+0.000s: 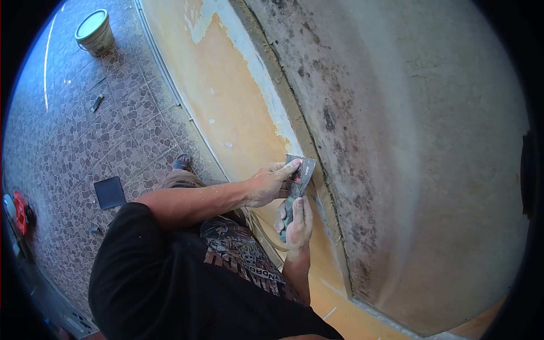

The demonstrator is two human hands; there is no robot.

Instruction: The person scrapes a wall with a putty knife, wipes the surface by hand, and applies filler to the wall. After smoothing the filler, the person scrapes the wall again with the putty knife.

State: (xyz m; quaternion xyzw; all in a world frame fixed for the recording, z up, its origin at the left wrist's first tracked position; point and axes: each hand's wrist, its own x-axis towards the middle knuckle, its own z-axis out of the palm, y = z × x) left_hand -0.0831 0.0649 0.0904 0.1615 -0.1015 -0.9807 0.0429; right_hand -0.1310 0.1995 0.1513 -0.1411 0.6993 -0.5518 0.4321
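Fingers of the left hand [266, 186] grasp the blade of a scraper [306, 169], thumb laid flat across its face, while the right hand [298, 224] curls around the greenish handle, thumb and fingers on opposite sides. The tool is held in front of a black T-shirt [164, 277] with a printed front; its wide end flares away from the wearer. Pale specks dot both hands and the left forearm.

Just past the blade's edge, in view, runs a rough mortar strip [300, 122]; whether metal and mortar touch cannot be told. The strip borders a yellow painted surface [238, 113] with ragged white patches on one side and a gray surface [385, 170], darkly blotched along its margin, on the other. Broad stretches of both flank the hands, giving them room to either side.

Beyond the left arm, a sandaled foot [182, 162] stands on patterned tile floor [136, 136]. A dark square [110, 192] lies apart from it. Farther off, a small dark block [97, 103] sits near a lidded bucket [95, 33], with a wide span of tile between bucket and wearer.
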